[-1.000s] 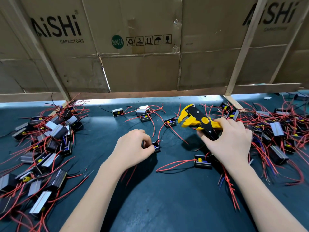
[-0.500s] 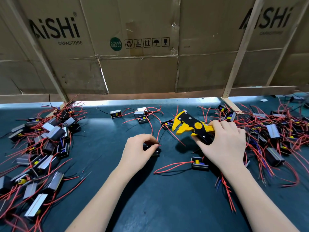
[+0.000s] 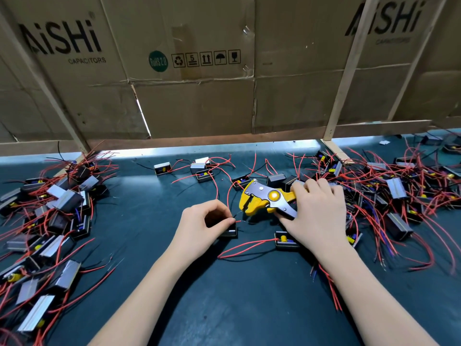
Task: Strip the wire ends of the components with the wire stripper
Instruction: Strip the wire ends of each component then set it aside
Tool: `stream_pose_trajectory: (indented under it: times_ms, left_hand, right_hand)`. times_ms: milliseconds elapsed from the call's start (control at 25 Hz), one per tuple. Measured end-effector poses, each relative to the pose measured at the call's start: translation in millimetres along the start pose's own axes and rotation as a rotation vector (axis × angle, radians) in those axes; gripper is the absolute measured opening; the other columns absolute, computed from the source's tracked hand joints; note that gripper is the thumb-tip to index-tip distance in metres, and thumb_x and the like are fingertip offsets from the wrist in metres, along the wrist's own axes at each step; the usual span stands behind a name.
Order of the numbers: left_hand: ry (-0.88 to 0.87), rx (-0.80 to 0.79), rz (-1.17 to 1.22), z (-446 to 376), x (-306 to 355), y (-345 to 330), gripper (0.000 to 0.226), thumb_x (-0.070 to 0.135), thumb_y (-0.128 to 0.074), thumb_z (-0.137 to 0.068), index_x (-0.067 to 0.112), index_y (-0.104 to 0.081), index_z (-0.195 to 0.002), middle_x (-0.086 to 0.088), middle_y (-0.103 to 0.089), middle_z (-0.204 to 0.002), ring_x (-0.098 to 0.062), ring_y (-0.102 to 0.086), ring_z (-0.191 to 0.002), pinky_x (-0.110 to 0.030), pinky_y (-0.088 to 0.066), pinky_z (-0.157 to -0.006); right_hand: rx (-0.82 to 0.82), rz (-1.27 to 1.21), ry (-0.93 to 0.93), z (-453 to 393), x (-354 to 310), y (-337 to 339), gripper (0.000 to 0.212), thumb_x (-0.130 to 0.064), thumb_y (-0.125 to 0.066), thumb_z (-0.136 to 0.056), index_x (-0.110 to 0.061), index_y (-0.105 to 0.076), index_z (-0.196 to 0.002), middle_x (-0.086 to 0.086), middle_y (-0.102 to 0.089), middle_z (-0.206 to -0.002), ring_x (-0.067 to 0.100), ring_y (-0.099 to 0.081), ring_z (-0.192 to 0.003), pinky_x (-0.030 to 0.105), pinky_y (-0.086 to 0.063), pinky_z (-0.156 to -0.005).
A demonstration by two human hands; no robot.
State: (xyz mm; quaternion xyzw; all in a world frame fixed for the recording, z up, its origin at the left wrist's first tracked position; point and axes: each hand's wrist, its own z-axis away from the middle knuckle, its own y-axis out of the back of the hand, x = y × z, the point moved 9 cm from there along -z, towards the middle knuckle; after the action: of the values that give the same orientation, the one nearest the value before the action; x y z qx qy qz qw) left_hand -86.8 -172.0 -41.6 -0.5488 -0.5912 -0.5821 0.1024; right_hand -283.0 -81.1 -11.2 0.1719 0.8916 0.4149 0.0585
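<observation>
Feeding step, by my reading: left hand (image 3: pixel 203 224) pinches the short wires of a small black box-shaped component (image 3: pixel 229 232) lying on the dark green mat (image 3: pixel 224 308), while right hand (image 3: pixel 318 211) wraps curled fingers around the handles of the yellow-and-black wire stripper (image 3: pixel 265 199), its mouth just beside the wire tips. Next move calls for seating one tip squarely in the mouth before squeezing. Whether a tip is already inside, or already bared, is too small to tell; the left fingers hide most of the component.
</observation>
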Motion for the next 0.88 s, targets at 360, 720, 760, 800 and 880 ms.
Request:
stream_pose_trajectory:
  times_ms: [360,720,760,800,880]
  left_hand:
    - [0.056,0.066,-0.011,0.4,-3.8,1.0,0.012,0.016,-0.077,-0.082,0.02,-0.071,-0.072,0.015,-0.069,-0.066,0.001,-0.061,-0.062,-0.007,-0.043,-0.064]
    - [0.097,0.061,0.01,0.6,-8.4,3.1,0.015,0.017,-0.078,-0.081,0.023,-0.071,-0.069,0.017,-0.066,-0.059,0.003,-0.056,-0.054,-0.007,-0.041,-0.058]
    - [0.094,0.058,0.013,0.6,-7.9,3.1,0.015,0.017,-0.078,-0.081,0.023,-0.071,-0.069,0.016,-0.066,-0.06,0.003,-0.056,-0.055,-0.007,-0.04,-0.058]
    - [0.092,0.057,0.015,0.5,-7.3,3.1,0.015,0.017,-0.078,-0.081,0.024,-0.071,-0.069,0.015,-0.067,-0.061,0.003,-0.056,-0.055,-0.007,-0.04,-0.059]
    - [0.09,0.059,0.019,-0.1,-6.8,3.4,0.015,0.018,-0.078,-0.081,0.023,-0.071,-0.07,0.014,-0.068,-0.062,0.003,-0.056,-0.056,-0.007,-0.041,-0.059]
  right_hand:
    - [0.052,-0.031,0.051,1.2,-20.4,5.0,0.054,-0.053,-0.083,-0.059,-0.009,-0.064,-0.084,0.009,-0.062,-0.08,0.032,-0.056,-0.079,0.04,-0.04,-0.072]
    - [0.071,-0.068,0.092,-0.6,-22.7,5.9,0.051,-0.051,-0.087,-0.052,-0.013,-0.054,-0.061,0.002,-0.055,-0.059,0.027,-0.057,-0.058,0.034,-0.037,-0.063]
    - [0.06,-0.07,0.094,-1.2,-22.6,4.8,0.052,-0.05,-0.088,-0.051,-0.014,-0.052,-0.059,0.002,-0.053,-0.056,0.026,-0.056,-0.055,0.033,-0.035,-0.061]
    - [0.049,-0.07,0.091,-1.7,-22.6,4.0,0.053,-0.05,-0.089,-0.049,-0.015,-0.05,-0.057,0.002,-0.052,-0.053,0.026,-0.055,-0.051,0.032,-0.033,-0.06]
    - [0.054,-0.069,0.067,-2.3,-21.5,5.5,0.055,-0.047,-0.092,-0.045,-0.015,-0.048,-0.051,0.002,-0.049,-0.046,0.026,-0.05,-0.042,0.028,-0.029,-0.056]
